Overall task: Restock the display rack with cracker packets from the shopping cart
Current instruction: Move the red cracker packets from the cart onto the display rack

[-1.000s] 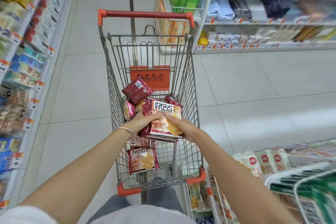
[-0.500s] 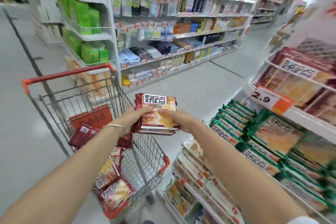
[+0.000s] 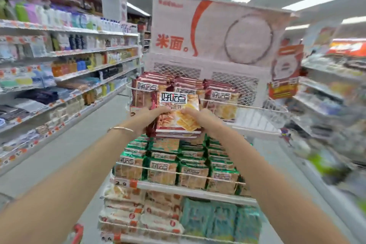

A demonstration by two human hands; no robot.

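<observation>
Gripping a stack of packets (image 3: 176, 117) with left fingers (image 3: 156, 112) curled on its left edge and right fingers (image 3: 191, 112) on its right edge. Held face up, long axis seemingly across, from hand to hand, just before the rack's top tier (image 3: 257, 114). Level with the red packs (image 3: 220, 103) already there; bare wire to their right, so nearer the right fingers. Probably to be pushed forward and slightly right. Printed on the packets: 好吃点. On the sign (image 3: 171, 44) above: 米面. On the tag (image 3: 120, 183) under the green packs (image 3: 162, 168): 2.9.

Display rack (image 3: 255, 108) ahead, cracker packets (image 3: 177, 117) before its top tier, shelves (image 3: 65, 53) left
</observation>
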